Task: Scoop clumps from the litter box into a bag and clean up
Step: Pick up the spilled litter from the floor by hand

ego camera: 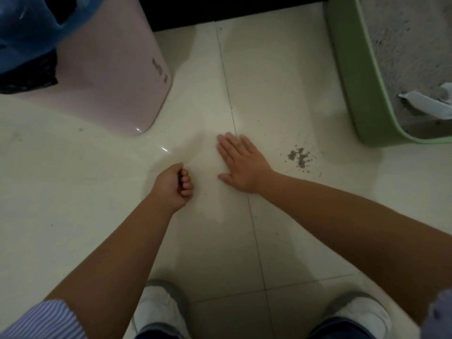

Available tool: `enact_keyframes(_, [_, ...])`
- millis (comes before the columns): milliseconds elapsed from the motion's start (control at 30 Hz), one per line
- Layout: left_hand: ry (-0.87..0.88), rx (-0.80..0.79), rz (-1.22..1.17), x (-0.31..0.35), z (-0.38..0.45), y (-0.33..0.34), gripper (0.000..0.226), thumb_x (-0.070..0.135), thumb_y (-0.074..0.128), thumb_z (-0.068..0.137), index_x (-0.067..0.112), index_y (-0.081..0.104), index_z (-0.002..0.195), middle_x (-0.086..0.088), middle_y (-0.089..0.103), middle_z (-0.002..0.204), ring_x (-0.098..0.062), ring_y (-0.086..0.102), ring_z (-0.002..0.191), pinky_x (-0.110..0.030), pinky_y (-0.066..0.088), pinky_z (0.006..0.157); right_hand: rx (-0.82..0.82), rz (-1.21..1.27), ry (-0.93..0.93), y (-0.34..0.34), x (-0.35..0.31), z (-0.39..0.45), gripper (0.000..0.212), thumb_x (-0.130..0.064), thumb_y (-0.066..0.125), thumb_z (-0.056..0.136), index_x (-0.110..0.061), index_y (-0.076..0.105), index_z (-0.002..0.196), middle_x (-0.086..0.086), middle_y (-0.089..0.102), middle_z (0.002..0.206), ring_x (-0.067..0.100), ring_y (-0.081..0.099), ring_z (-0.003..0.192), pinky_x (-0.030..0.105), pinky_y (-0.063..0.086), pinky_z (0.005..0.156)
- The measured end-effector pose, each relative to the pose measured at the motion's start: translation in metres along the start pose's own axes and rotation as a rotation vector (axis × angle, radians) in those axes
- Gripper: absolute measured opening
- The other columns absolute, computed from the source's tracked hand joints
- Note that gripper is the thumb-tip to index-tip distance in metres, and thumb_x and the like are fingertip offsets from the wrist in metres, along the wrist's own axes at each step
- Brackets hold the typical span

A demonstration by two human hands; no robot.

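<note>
The scooping stage is judged to be largely over, and the clean-up stage to be under way. The green plastic litter box is seen at the upper right on the pale tiled floor, filled with grey granular litter whose surface looks fairly even; a white plastic scoop is left lying inside it, held by neither hand. At the upper left, a pink plastic bin is lined with a blue plastic bag, with a dark liner showing beneath; what the bag holds cannot be made out.

What remains is shown on the floor: a small patch of spilled grey litter grains lies between the litter box and the right hand, with finer specks scattered around it. The right hand is laid flat on the tile, palm down and fingers spread, just beside the spill but apart from it. The left hand is curled into a loose cup, and something dark is glimpsed within the fingers; it is judged to be gathered grains, though this cannot be confirmed.

The spill is still to be swept together, picked up and carried to the bag.
</note>
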State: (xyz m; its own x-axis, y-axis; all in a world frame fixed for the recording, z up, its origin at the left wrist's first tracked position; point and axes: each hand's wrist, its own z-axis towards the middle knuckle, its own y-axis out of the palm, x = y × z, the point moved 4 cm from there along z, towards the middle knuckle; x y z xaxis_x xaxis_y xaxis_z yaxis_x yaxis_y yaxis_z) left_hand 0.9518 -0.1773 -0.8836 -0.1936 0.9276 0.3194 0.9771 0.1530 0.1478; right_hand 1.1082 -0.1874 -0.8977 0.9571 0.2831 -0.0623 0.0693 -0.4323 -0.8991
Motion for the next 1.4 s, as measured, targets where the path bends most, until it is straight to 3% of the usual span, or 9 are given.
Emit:
enact_keyframes(300, [-0.029,-0.081,0.158,-0.023,0.009,0.066,0.041,0.025,0.035,0.098,0.015,0.034,0.059,0.005,0.033,0.030,-0.006,0.028,0.022,-0.005,0.016,0.029,0.027,0.110,0.366,0.036,0.092,-0.093,0.117,-0.067,-0.041,0.058,-0.007,0.006,0.147,0.011,0.000,0.157,0.024,-0.002,0.145,0.033,-0.018,0.108])
enact_keyframes(367, [-0.037,-0.100,0.172,-0.027,0.011,0.081,0.041,0.025,0.035,0.098,0.014,0.036,0.059,0.004,0.036,0.030,-0.006,0.031,0.022,-0.005,0.017,0.029,0.035,0.187,0.388,0.033,0.097,-0.102,0.111,-0.069,-0.033,0.065,-0.007,0.008,0.147,0.011,0.002,0.157,0.025,0.000,0.145,0.034,-0.012,0.113])
enact_keyframes(433, [-0.036,-0.114,0.182,-0.031,0.013,0.095,0.041,0.024,0.036,0.099,0.013,0.040,0.060,0.004,0.040,0.032,-0.006,0.036,0.023,-0.006,0.022,0.029,0.132,0.230,0.392,0.027,0.106,-0.105,0.088,-0.061,0.003,0.084,-0.001,0.030,0.141,0.021,0.025,0.151,0.036,0.023,0.140,0.045,0.015,0.113])
enact_keyframes(500, [-0.031,-0.120,0.181,-0.034,0.014,0.108,0.041,0.022,0.036,0.100,0.009,0.045,0.061,0.002,0.046,0.033,-0.007,0.043,0.025,-0.008,0.031,0.030,0.258,0.281,0.429,0.023,0.118,-0.102,0.064,-0.040,0.033,0.083,0.008,0.055,0.119,0.032,0.052,0.127,0.048,0.052,0.116,0.055,0.044,0.092])
enact_keyframes(567, [-0.023,-0.130,0.158,-0.036,0.015,0.118,0.040,0.020,0.036,0.100,0.007,0.048,0.064,0.000,0.050,0.034,-0.009,0.048,0.027,-0.010,0.037,0.031,0.247,0.397,0.442,0.017,0.126,-0.091,0.056,-0.033,0.040,0.079,0.011,0.062,0.105,0.035,0.060,0.109,0.050,0.060,0.098,0.055,0.049,0.082])
enact_keyframes(667, [-0.023,-0.126,0.131,-0.037,0.019,0.125,0.039,0.019,0.037,0.100,0.005,0.048,0.064,-0.002,0.051,0.035,-0.009,0.049,0.027,-0.011,0.040,0.032,0.181,0.459,0.333,0.007,0.126,-0.065,0.064,-0.037,0.035,0.082,0.010,0.054,0.120,0.035,0.050,0.127,0.049,0.049,0.117,0.051,0.038,0.101])
enact_keyframes(833, [-0.004,-0.073,0.092,-0.032,0.025,0.119,0.038,0.018,0.036,0.099,0.007,0.047,0.064,-0.001,0.050,0.034,-0.009,0.048,0.027,-0.010,0.038,0.031,0.065,0.279,0.191,-0.013,0.106,-0.021,0.060,-0.035,0.026,0.099,-0.006,0.003,0.148,0.010,-0.008,0.157,0.022,-0.008,0.145,0.034,-0.002,0.118])
enact_keyframes(1033, [0.050,-0.025,0.033,-0.015,0.024,0.106,0.037,0.016,0.033,0.098,0.008,0.045,0.064,0.000,0.049,0.033,-0.008,0.047,0.026,-0.008,0.037,0.032,0.021,0.137,0.145,-0.012,0.080,-0.001,0.065,-0.043,0.021,0.099,-0.008,-0.004,0.147,0.006,-0.012,0.157,0.019,-0.012,0.144,0.033,-0.005,0.117])
enact_keyframes(1400, [0.057,-0.083,0.021,-0.010,0.026,0.123,0.038,0.015,0.032,0.099,0.006,0.046,0.064,-0.001,0.049,0.033,-0.010,0.048,0.026,-0.010,0.038,0.032,-0.087,0.268,0.535,0.031,0.093,-0.098,0.079,-0.055,0.020,0.094,-0.004,-0.012,0.145,0.013,-0.018,0.155,0.023,-0.015,0.144,0.034,-0.007,0.117])
